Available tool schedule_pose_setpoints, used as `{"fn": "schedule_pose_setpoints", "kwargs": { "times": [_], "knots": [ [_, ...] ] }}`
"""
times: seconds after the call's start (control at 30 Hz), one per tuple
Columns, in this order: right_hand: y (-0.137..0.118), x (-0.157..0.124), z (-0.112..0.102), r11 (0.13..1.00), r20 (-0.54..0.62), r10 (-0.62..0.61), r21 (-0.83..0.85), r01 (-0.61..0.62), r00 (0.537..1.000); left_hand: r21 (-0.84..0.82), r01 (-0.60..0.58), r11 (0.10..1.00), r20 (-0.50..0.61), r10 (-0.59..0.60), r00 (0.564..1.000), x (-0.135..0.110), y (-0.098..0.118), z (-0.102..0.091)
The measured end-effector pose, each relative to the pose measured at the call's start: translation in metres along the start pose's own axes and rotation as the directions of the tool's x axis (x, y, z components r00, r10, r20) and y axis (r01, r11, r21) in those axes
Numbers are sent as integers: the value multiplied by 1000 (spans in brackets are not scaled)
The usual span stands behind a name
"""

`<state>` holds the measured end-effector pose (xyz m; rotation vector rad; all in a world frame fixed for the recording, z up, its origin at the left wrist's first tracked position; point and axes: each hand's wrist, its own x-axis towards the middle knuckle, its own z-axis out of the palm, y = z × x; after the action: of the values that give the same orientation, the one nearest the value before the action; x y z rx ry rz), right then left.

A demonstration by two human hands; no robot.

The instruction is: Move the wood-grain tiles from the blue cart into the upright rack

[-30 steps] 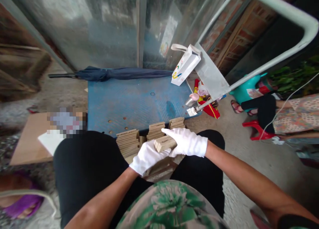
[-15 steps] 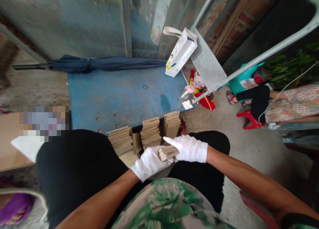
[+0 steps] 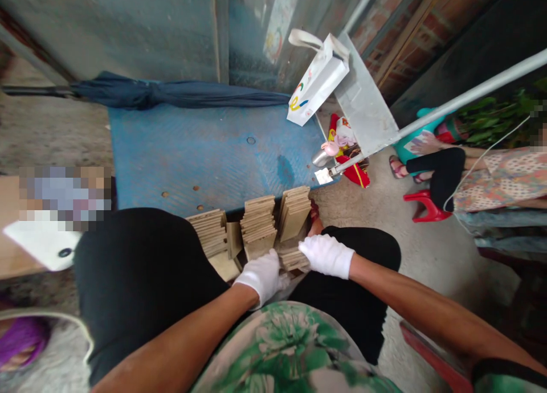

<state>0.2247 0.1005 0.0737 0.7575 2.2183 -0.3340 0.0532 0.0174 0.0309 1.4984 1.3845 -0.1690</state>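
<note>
Both my hands wear white gloves and reach down between my black-clad knees. My left hand (image 3: 261, 275) and my right hand (image 3: 327, 254) close from either side on a small bundle of thin wooden slats (image 3: 294, 258), held low. Just beyond them, stacks of the same wooden slats (image 3: 257, 225) stand on edge in a row, with another stack (image 3: 209, 232) at the left and one (image 3: 296, 209) at the right.
A blue platform (image 3: 205, 154) lies ahead with a folded dark umbrella (image 3: 171, 94) and a white paper bag (image 3: 317, 80) on it. A seated person's legs and a red stool (image 3: 423, 206) are at the right. Cardboard and a white sheet (image 3: 40, 242) lie left.
My hands have lowered with the slat bundle, from knee height down toward the standing stacks. The right forefinger, stretched out before, has curled in. The camera tilted slightly.
</note>
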Motion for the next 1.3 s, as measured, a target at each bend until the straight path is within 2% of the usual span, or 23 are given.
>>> {"fn": "schedule_pose_setpoints", "kwargs": {
  "times": [0.13, 0.27, 0.5, 0.9, 1.1, 1.3],
  "knots": [
    [20, 17, 11, 994, 136, 101, 23, -105, 985, 77, -67, 995, 184, 52, 982, -2, -4, 2],
    [36, 35, 28, 982, 196, 179, 22, -187, 964, 95, -93, 991, 257, 66, 964, -3, -5, -1],
    [54, 56, 45, 977, 181, 196, 49, -207, 964, 106, -102, 989, 267, 71, 961, -7, -2, -10],
    [70, 107, 65, 967, 191, 202, 115, -226, 961, 87, -63, 994, 228, 41, 973, 1, -13, -5],
    [75, 111, 66, 948, 130, 260, 153, -278, 957, 94, -35, 995, 232, 12, 973, 6, -14, -6],
    [61, 94, 48, 925, -14, 322, 220, -311, 947, 103, -6, 995, 219, -17, 975, 8, -13, -9]
  ]
}}
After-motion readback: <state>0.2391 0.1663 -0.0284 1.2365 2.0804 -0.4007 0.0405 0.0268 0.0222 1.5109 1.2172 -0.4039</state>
